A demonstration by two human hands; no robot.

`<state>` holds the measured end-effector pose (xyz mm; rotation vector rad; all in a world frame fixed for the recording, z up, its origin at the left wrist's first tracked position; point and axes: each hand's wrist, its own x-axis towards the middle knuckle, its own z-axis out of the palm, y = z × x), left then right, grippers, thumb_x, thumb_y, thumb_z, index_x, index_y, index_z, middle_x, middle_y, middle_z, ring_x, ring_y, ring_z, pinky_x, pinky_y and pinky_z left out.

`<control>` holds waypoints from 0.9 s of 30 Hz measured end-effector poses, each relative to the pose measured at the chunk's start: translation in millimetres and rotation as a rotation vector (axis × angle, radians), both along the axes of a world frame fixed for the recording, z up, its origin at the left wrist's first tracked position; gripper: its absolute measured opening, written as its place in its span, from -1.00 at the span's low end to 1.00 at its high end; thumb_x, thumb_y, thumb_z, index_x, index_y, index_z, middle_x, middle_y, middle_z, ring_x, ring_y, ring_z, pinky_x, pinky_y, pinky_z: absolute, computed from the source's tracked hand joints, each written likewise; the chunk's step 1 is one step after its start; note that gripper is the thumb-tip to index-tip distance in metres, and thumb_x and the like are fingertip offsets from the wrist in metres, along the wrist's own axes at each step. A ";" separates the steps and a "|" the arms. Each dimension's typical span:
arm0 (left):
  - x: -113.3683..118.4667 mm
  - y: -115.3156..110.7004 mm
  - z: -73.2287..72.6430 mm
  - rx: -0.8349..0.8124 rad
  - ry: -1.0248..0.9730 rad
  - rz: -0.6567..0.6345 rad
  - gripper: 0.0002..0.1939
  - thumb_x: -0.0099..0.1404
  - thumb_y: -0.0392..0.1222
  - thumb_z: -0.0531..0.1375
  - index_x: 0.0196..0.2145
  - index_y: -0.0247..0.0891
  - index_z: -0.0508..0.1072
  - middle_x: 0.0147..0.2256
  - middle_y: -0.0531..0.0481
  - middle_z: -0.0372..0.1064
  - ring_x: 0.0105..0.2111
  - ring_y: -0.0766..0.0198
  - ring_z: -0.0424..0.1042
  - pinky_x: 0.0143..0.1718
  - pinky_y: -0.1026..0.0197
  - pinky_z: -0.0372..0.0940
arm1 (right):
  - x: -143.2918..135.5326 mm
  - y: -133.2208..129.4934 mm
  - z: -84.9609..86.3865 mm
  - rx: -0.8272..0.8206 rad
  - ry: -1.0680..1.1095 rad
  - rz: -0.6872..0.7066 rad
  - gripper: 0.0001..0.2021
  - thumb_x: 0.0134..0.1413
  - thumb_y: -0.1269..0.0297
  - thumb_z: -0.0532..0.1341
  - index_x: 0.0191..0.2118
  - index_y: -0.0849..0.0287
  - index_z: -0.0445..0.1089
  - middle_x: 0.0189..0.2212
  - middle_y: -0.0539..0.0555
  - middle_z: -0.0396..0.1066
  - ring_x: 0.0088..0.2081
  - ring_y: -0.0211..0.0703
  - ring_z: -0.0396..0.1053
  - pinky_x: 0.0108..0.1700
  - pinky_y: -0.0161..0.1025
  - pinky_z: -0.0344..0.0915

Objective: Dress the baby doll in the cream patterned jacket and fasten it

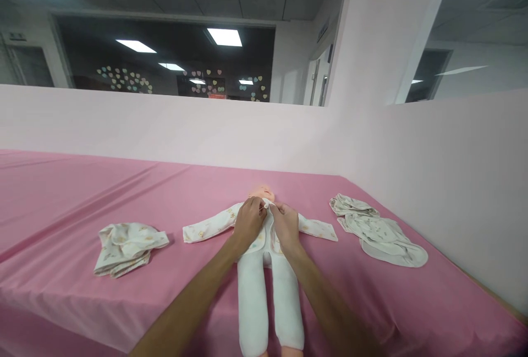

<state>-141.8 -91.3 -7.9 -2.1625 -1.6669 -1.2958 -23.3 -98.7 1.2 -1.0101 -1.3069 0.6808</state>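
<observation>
A baby doll lies on its back on the pink tablecloth, with the head at 12 o'clock and the legs pointing toward 6 o'clock. It wears a white printed top with the sleeves spread out to 9 and 3 o'clock, and white footed trousers below.

Both hands rest on the chest of the doll, just under the chin. The left hand pinches the left edge of the top's front opening between the fingertips. The right hand pinches the opposite edge in the same way, and the two hands almost touch at the collar. What exactly is between the fingers, a snap or only cloth, I cannot tell, because it is too small.

At 9 o'clock from the doll, well apart, lies a crumpled printed garment. At 3 o'clock, near the pink partition wall, lies a pile of pale baby clothes, partly unfolded.
</observation>
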 end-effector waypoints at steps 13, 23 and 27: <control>1.3 -8.3 5.8 -0.043 0.229 0.088 -0.70 0.45 -0.25 -0.03 -0.31 -0.25 0.47 -0.28 -0.09 0.46 -0.27 0.16 0.41 -0.30 0.19 0.13 | -1.1 -5.6 -1.7 -0.006 0.022 0.024 -0.75 0.04 0.20 0.14 -0.32 0.20 0.52 -0.33 0.06 0.56 -0.26 -0.09 0.44 -0.16 -0.23 0.30; 1.5 -5.6 4.2 -0.085 0.136 0.094 -0.71 0.47 -0.14 -0.02 -0.28 -0.25 0.44 -0.24 -0.10 0.49 -0.22 0.15 0.42 -0.24 0.18 0.16 | -3.8 -3.0 -2.2 0.005 0.022 0.010 -0.76 0.05 0.20 0.12 -0.35 0.17 0.51 -0.36 0.05 0.55 -0.26 -0.08 0.43 -0.17 -0.22 0.31; 2.4 -6.3 2.9 -0.093 0.157 0.121 -0.73 0.46 -0.11 0.00 -0.29 -0.24 0.42 -0.25 -0.11 0.47 -0.22 0.14 0.41 -0.24 0.19 0.16 | -4.1 -1.7 -2.9 0.003 0.013 0.007 -0.75 0.06 0.19 0.11 -0.35 0.16 0.51 -0.38 0.05 0.55 -0.26 -0.08 0.44 -0.17 -0.22 0.31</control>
